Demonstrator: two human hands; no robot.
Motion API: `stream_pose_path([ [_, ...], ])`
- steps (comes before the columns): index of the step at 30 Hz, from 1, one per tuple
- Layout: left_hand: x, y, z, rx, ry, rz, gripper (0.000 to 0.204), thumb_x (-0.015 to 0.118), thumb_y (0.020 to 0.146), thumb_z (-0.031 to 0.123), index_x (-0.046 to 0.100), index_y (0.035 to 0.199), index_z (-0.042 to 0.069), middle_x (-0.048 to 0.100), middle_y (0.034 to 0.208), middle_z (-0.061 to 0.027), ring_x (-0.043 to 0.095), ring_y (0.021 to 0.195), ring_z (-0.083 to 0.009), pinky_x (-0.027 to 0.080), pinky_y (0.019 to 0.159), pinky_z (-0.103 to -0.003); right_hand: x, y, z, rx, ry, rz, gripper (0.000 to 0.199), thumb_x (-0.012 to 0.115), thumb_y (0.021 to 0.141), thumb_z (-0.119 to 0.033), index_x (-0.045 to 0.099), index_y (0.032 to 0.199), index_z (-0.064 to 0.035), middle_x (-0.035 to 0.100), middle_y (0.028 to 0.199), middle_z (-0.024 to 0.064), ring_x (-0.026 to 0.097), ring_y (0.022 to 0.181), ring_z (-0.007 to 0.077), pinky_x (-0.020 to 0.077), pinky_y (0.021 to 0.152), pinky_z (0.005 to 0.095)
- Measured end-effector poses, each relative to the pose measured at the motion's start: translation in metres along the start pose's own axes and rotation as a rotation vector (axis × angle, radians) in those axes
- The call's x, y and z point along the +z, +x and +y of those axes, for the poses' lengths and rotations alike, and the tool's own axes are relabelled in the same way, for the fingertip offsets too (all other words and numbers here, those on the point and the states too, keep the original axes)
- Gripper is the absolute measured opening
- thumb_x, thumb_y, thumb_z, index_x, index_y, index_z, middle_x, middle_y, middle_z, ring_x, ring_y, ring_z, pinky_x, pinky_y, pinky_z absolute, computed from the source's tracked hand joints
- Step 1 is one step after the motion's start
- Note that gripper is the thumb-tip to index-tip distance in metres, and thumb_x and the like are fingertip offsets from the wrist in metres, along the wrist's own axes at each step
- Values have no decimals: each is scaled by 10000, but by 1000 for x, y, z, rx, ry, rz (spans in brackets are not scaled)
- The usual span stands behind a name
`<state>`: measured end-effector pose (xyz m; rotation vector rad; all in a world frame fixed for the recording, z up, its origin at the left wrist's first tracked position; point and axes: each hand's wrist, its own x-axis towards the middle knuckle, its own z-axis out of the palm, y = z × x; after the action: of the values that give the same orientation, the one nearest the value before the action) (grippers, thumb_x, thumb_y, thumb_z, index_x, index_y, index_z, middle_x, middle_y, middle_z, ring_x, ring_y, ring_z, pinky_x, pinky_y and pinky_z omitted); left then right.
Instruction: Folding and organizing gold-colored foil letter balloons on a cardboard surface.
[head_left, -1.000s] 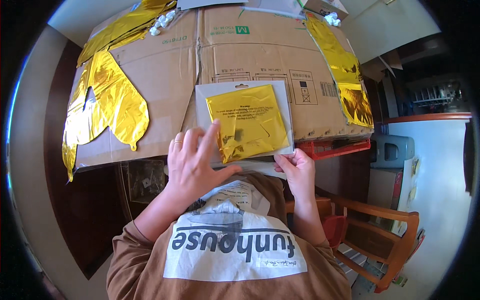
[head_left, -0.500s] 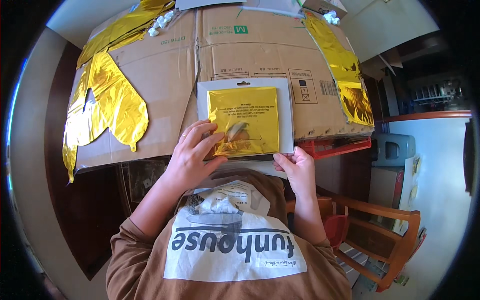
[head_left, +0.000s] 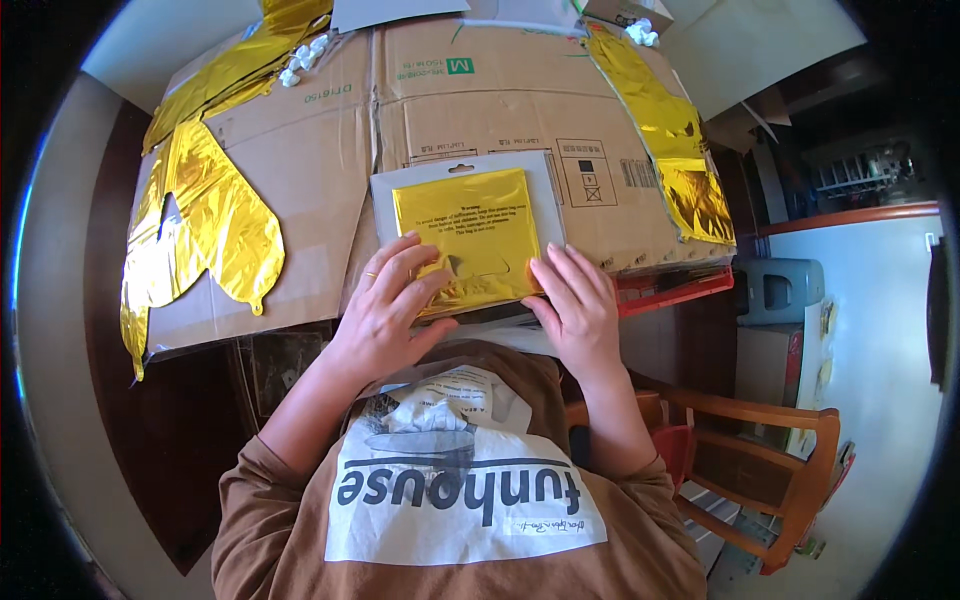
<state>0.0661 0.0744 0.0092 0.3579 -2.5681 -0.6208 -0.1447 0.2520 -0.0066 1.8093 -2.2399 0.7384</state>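
A flat package (head_left: 466,200) lies near the front edge of a large cardboard box. It has a white backing card with a hang hole and folded shiny gold foil under clear plastic, and its right side is tilted slightly upward. My left hand (head_left: 385,310) is open, its fingers spread over the package's left side and its thumb near the bottom edge. On the lower right corner rest the stretched fingers of my right hand (head_left: 580,310), also open, with the thumb apart at the near edge. Fingers cover parts of both sides.
The printed cardboard box (head_left: 290,150) serves as the work surface. A gold foil piece (head_left: 225,220) hangs over its left side; a gold foil strip (head_left: 665,130) lies on the right. A red plastic rim (head_left: 675,292) juts out below. At the right stands a wooden chair (head_left: 760,425).
My right hand has released its pinch on the lower right corner and moved up onto the package with fingers stretched. The package has shifted slightly left and turned a little in the view.
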Motion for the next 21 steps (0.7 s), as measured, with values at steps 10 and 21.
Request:
stream_pose_path([
  [10,2,10,-27,55,-70,-10,325,829,782,137,643,1027,33,587,1235,-153,540,1293,-400,491,1039,-491,2,16,14,-89,-73,-26,384,820,783,-211,738,1148,-122,676,1286,79,623,1175,276,489,902,414],
  [21,-10,26,-39,57,-85,18,313,839,769,231,659,944,45,617,1081,-128,603,1174,-348,492,999,-470,7,41,25,-155,-109,-17,343,786,818,-185,733,1144,-94,688,1263,123,640,1183,307,507,902,406],
])
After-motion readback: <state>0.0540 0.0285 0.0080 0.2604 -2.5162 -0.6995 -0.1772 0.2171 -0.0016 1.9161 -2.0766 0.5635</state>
